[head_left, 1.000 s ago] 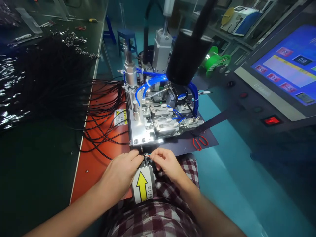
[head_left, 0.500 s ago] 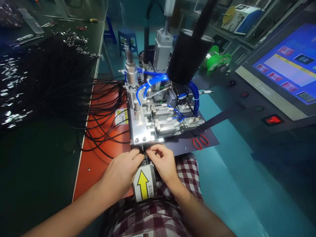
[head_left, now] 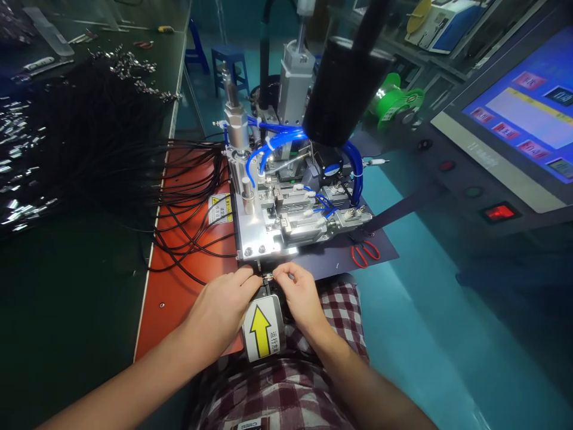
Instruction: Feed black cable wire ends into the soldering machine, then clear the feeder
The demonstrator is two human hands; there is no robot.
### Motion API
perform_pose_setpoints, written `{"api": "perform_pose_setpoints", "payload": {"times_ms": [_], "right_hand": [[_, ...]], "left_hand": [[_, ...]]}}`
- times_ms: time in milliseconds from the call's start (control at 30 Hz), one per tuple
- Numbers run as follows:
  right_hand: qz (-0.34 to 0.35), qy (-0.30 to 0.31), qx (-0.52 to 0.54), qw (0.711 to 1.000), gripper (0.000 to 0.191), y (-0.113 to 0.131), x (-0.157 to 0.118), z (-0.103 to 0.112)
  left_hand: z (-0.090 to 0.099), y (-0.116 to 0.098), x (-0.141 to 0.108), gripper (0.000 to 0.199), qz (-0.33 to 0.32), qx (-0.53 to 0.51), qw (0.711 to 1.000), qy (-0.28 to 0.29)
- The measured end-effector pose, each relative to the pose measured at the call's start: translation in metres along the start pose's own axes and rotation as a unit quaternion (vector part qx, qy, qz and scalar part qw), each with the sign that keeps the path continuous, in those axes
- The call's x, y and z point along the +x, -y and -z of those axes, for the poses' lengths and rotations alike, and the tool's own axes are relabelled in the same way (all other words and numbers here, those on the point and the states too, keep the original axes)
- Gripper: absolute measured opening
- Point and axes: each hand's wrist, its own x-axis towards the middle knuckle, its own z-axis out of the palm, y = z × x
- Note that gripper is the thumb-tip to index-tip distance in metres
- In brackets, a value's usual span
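In the head view, my left hand (head_left: 226, 301) is closed at the front of the machine's feed track, its fingers pinched around the end of a black cable (head_left: 185, 273) that comes in from the left; the fingers cover most of it. A small shiny metal connector (head_left: 268, 276) shows between both sets of fingertips. My right hand (head_left: 301, 292) pinches its right side with thumb and forefinger. Just in front of the hands is the machine's rounded cover (head_left: 263, 328), bearing a yellow arrow. The bench machine (head_left: 259, 233), with metal cylinders and blue air tubes, stands directly beyond my fingers.
A large bundle of black cables (head_left: 98, 137) with shiny ends lies on the left table. Red-handled scissors (head_left: 366, 254) rest on the machine's base plate. A touchscreen panel (head_left: 528, 119) stands at right. A black nozzle (head_left: 340, 95) hangs above, near a green spool (head_left: 394, 101).
My right fingertips have shifted slightly right, away from the left ones, and the shiny connector now shows between them. My left hand stays in about the same place. The view has tilted slightly.
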Motion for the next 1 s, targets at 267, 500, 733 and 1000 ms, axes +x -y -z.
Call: {"api": "perform_pose_setpoints", "payload": {"times_ms": [267, 500, 733, 1000], "right_hand": [[-0.053, 0.025, 0.003, 0.998, 0.019, 0.001, 0.006, 0.016], [0.004, 0.047, -0.039, 0.998, 0.023, 0.003, 0.000, 0.009], [-0.087, 0.100, 0.058, 0.990, 0.024, 0.007, 0.009, 0.007], [-0.120, 0.114, 0.092, 0.982, 0.024, 0.011, 0.008, 0.008]], "left_hand": [[-0.001, 0.000, 0.001, 0.027, 0.005, 0.001, 1.000, 0.005], [-0.001, 0.000, -0.001, 0.029, 0.009, -0.003, 1.000, 0.009], [0.001, -0.002, 0.000, 0.031, 0.007, 0.038, 0.999, 0.030], [0.019, -0.024, -0.008, 0.049, 0.042, 0.069, 0.995, 0.061]]}}
